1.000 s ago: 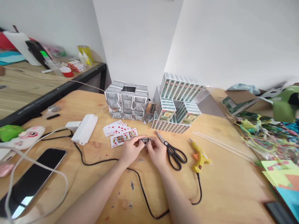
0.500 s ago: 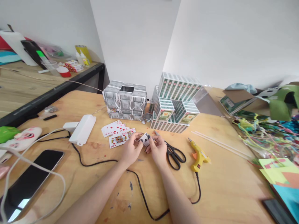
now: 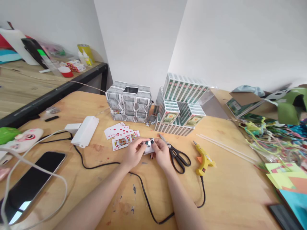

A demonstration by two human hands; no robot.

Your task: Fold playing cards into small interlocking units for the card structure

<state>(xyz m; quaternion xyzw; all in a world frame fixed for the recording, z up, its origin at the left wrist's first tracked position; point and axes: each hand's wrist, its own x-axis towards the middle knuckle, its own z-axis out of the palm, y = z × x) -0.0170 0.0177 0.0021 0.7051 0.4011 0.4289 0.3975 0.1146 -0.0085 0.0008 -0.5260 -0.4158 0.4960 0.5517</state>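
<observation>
On the face card (image 3: 120, 142) is letter K; spread cards (image 3: 117, 130) show red diamonds, held card (image 3: 149, 148) black suit sign.

Black phone (image 3: 33, 180) under looping white cable (image 3: 51, 175), coloured paper sheets (image 3: 283, 180) at right

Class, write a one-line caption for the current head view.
Two hands hold a playing card between fanned cards and black-handled scissors.

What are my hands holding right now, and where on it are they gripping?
A small white playing card with black marks, pinched near its upper edge between both hands' fingers.
</observation>
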